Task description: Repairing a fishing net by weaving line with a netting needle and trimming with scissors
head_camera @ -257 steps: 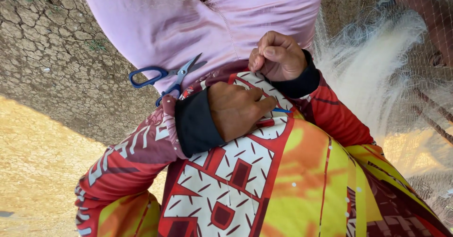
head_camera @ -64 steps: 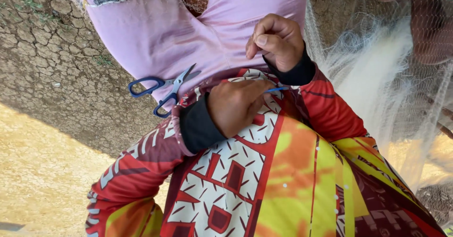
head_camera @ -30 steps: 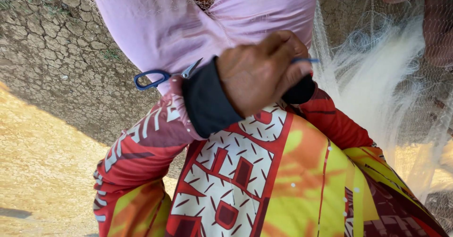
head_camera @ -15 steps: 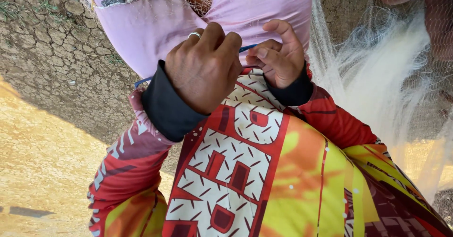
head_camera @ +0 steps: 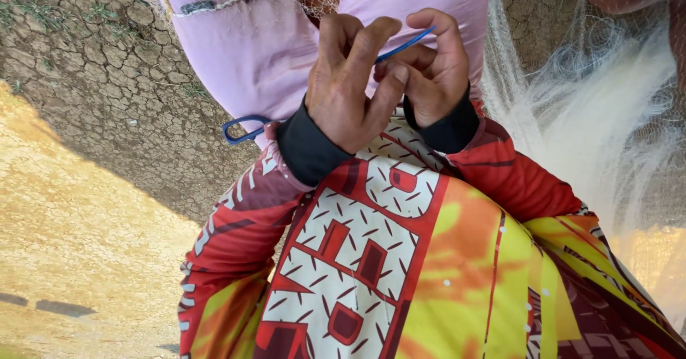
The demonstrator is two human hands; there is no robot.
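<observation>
**Q:** Which step was in hand?

**A:** I judged needle work under way. The left hand [head_camera: 350,80] and right hand [head_camera: 432,73] both pinched the thin blue plastic needle [head_camera: 404,44], which was raised over the pink cloth [head_camera: 250,52] beside the white mesh net [head_camera: 572,116].

**Q:** What did the next move need?

**A:** A steady pinch from both hands.

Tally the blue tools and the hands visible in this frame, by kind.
Hands: 2, left hand and right hand
Blue netting needle: 1, pinched between both hands
Blue-handled scissors: 1, only a handle loop shows, on the pink cloth
Total: 4
</observation>
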